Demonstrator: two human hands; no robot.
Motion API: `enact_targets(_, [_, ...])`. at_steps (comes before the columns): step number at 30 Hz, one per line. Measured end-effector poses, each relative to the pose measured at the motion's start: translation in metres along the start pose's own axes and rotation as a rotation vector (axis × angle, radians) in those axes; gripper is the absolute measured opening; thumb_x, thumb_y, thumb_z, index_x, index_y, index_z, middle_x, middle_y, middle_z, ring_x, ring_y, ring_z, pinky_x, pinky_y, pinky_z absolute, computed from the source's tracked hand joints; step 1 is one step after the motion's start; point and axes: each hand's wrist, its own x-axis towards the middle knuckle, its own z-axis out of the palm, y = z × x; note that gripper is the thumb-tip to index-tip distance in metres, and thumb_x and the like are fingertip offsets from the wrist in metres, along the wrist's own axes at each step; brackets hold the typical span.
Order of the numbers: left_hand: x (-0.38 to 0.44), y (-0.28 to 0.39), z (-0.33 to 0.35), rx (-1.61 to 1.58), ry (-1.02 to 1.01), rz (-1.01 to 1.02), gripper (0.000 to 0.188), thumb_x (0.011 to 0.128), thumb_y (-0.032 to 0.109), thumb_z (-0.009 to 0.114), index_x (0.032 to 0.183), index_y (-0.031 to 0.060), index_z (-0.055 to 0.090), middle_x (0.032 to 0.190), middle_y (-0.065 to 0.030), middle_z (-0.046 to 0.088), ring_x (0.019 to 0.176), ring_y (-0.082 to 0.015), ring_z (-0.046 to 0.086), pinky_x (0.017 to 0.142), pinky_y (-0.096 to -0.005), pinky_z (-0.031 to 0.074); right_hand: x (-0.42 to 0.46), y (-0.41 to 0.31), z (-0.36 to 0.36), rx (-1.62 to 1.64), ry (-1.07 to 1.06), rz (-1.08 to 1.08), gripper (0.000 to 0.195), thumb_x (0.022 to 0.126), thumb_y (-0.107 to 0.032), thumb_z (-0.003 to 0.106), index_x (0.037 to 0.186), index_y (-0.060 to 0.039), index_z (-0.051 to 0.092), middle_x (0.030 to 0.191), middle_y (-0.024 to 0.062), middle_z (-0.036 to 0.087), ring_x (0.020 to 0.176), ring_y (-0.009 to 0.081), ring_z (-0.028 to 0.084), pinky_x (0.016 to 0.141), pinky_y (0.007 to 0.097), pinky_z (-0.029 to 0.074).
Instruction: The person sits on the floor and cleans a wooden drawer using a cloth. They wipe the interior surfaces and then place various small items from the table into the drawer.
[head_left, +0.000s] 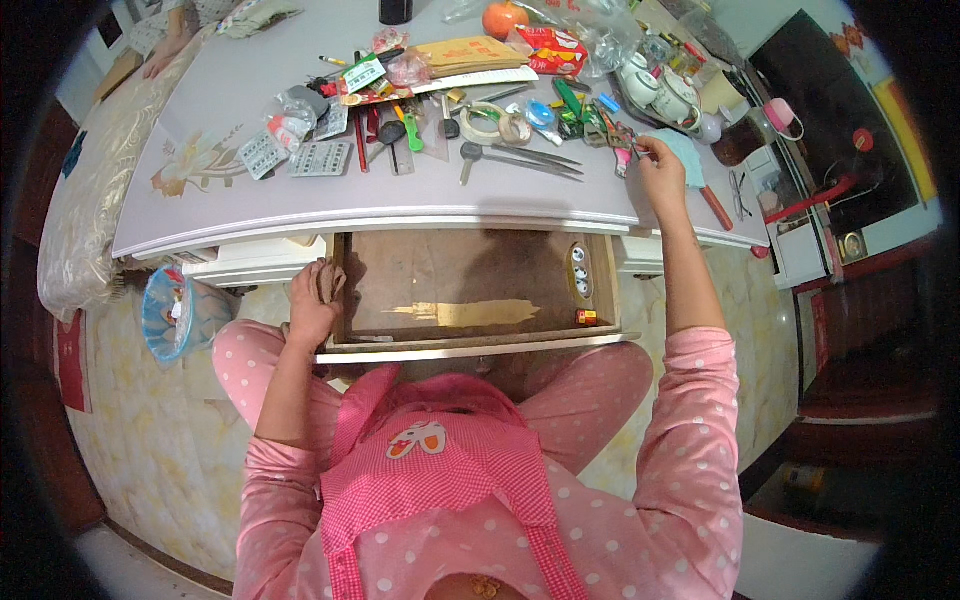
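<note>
My left hand (311, 313) grips a crumpled brown cloth (330, 280) at the left side of a pulled-out wooden drawer (450, 270). Inside the drawer are a power strip (578, 271) along the right wall and a small red-and-yellow box (586, 317) in the front right corner. My right hand (661, 171) reaches over the tabletop, thumb and fingertips pinched on a small metal item (637, 148), partly hidden by the fingers. Just left of it lies a pink object (622, 160). A light blue cloth (681, 154) lies right of the hand.
Across the table (247, 210) spread blister packs (320, 160), tape rolls (480, 122), long metal tweezers (536, 159), keys, envelopes (465, 54) and a teapot (675, 97). Eyeglasses (740, 195) lie at right. A blue waste bin (180, 311) stands at left. Another person's hand (161, 56) rests beyond.
</note>
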Motion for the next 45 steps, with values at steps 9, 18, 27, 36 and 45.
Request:
enact_targets(9, [0.002, -0.004, 0.001, 0.034, -0.015, 0.049, 0.070, 0.059, 0.002, 0.066, 0.126, 0.0035, 0.044, 0.122, -0.0167, 0.046, 0.117, -0.0351, 0.041, 0.103, -0.0389, 0.033, 0.018, -0.033, 0.024, -0.303, -0.140, -0.030, 0.041, 0.077, -0.023, 0.059, 0.116, -0.0096, 0.059, 0.107, 0.0171, 0.062, 0.099, 0.0363, 0.057, 0.089, 0.0446, 0.043])
enact_targets(18, [0.002, 0.004, -0.003, 0.008, -0.028, 0.048, 0.070, 0.060, 0.002, 0.065, 0.126, 0.0032, 0.042, 0.119, -0.0197, 0.047, 0.114, -0.0369, 0.043, 0.101, -0.0397, 0.035, 0.031, -0.061, 0.043, -0.567, -0.207, 0.095, 0.050, 0.082, -0.040, 0.058, 0.124, -0.0133, 0.053, 0.113, 0.0159, 0.061, 0.109, 0.0379, 0.053, 0.092, 0.0511, 0.039])
enact_targets(27, [0.002, 0.003, -0.002, -0.033, -0.018, -0.002, 0.072, 0.058, 0.001, 0.066, 0.126, 0.0029, 0.042, 0.118, -0.0206, 0.047, 0.113, -0.0375, 0.044, 0.100, -0.0393, 0.037, 0.050, -0.041, 0.048, -0.576, -0.240, -0.047, 0.032, 0.081, -0.021, 0.056, 0.112, -0.0126, 0.058, 0.097, 0.0181, 0.064, 0.094, 0.0371, 0.060, 0.082, 0.0476, 0.047])
enact_targets(36, [0.000, -0.002, 0.000, -0.051, 0.005, -0.007, 0.073, 0.058, 0.000, 0.066, 0.126, 0.0032, 0.041, 0.121, -0.0184, 0.047, 0.115, -0.0359, 0.043, 0.102, -0.0382, 0.035, 0.048, -0.067, 0.053, -0.689, -0.152, -0.460, 0.026, 0.079, -0.008, 0.055, 0.104, -0.0111, 0.061, 0.091, 0.0134, 0.062, 0.093, 0.0333, 0.058, 0.077, 0.0433, 0.048])
enact_targets(45, [0.000, 0.014, -0.007, -0.032, -0.031, -0.039, 0.070, 0.059, 0.002, 0.065, 0.126, 0.0041, 0.043, 0.122, -0.0169, 0.047, 0.116, -0.0359, 0.041, 0.102, -0.0384, 0.034, 0.050, -0.061, 0.057, -0.563, -0.170, -0.356, 0.028, 0.078, -0.008, 0.058, 0.106, -0.0074, 0.060, 0.093, 0.0160, 0.062, 0.090, 0.0350, 0.058, 0.078, 0.0445, 0.047])
